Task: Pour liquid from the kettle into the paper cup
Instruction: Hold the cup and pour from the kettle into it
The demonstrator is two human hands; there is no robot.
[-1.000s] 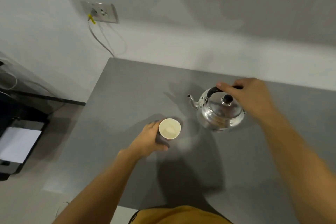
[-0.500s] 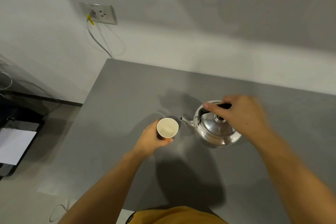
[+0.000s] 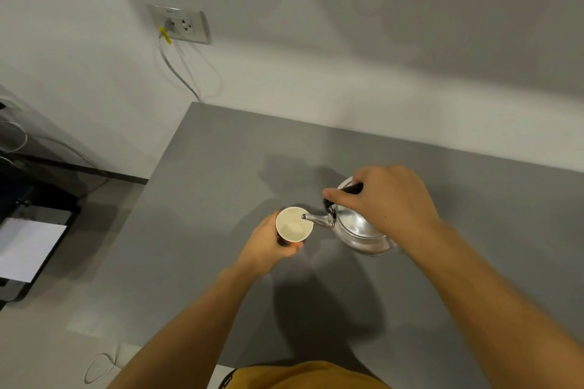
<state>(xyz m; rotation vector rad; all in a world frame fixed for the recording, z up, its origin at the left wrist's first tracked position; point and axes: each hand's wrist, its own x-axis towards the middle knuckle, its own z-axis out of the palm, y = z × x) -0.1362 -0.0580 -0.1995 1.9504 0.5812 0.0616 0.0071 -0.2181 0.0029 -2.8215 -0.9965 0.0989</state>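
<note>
A shiny metal kettle (image 3: 357,230) hangs tilted over the grey table (image 3: 205,167), its spout tip over the rim of the paper cup (image 3: 294,224). My right hand (image 3: 385,199) grips the kettle's black handle from above and hides most of the lid. The cup is white inside and dark outside. My left hand (image 3: 268,243) wraps around its left side and holds it a little above the table. I cannot tell whether liquid is flowing.
The table's left edge drops to the floor, where a dark device with a white sheet (image 3: 25,246) stands. A wall socket (image 3: 181,24) with a yellow-tagged cable sits on the wall behind. A loose cable (image 3: 98,366) lies on the floor.
My right hand lifted the kettle, carried it left toward me and tipped it, so its spout now reaches over the cup. My left hand kept its hold on the cup.
</note>
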